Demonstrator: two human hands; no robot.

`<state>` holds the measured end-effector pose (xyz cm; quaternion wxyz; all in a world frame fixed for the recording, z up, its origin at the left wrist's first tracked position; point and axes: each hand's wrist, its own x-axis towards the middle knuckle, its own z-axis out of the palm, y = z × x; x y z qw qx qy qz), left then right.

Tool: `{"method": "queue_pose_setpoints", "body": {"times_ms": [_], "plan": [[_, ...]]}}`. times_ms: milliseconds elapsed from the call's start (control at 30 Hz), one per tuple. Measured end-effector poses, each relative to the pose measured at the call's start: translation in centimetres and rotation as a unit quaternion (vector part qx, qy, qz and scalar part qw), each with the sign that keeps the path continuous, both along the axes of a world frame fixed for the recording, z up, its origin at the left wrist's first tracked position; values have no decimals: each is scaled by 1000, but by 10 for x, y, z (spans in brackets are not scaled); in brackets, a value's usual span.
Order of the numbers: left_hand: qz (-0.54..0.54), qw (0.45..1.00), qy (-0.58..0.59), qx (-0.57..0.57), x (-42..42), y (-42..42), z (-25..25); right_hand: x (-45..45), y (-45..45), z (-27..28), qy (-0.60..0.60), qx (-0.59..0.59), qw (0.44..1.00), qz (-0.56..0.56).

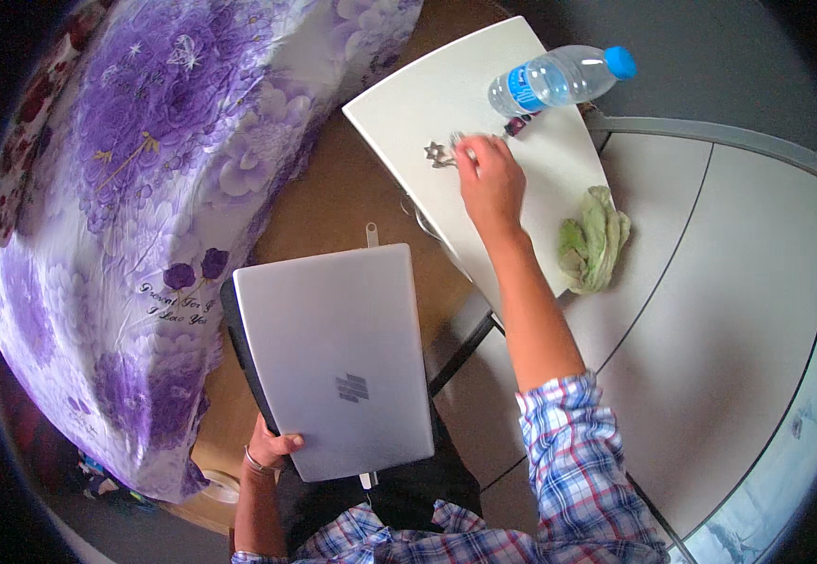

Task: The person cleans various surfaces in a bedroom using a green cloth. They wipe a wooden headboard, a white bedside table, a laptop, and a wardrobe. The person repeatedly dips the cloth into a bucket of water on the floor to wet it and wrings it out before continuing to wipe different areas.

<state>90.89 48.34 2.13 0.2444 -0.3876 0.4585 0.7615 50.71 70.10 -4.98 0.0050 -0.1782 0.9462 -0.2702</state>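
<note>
My left hand (274,445) grips the near left corner of a closed silver laptop (338,338), its thumb on the lid. Something flat and black (239,352) shows along the laptop's left side, under it. A metal USB stick (371,234) juts from the far edge, and a white plug (368,481) with a cable is at the near edge. My right hand (489,173) is over a white tabletop (408,106), fingertips pinched together at a small shiny item (456,138). Whether they hold it is unclear. Beside them lies a small star-shaped metal object (438,154).
A clear plastic water bottle (556,81) with a blue cap lies on the tabletop, next to a small dark-red object (519,124). A crumpled green cloth (593,240) hangs at the right edge. At left is a bed with a purple floral sheet (169,141). A tape roll (221,486) sits lower left.
</note>
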Motion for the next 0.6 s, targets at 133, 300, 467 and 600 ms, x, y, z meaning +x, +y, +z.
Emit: {"method": "queue_pose_setpoints", "body": {"times_ms": [133,300,467,600], "plan": [[-22,1000,17,-10,11,-5,-8,-42,-39,-10,20,50,998,16],[6,1000,6,-10,8,-3,-2,-26,2,0,67,-3,997,34],[-5,999,17,-28,12,-11,-3,21,145,37,112,300,942,-99],[-3,1000,10,18,-6,-6,-9,61,246,-5,38,330,924,-191]]}}
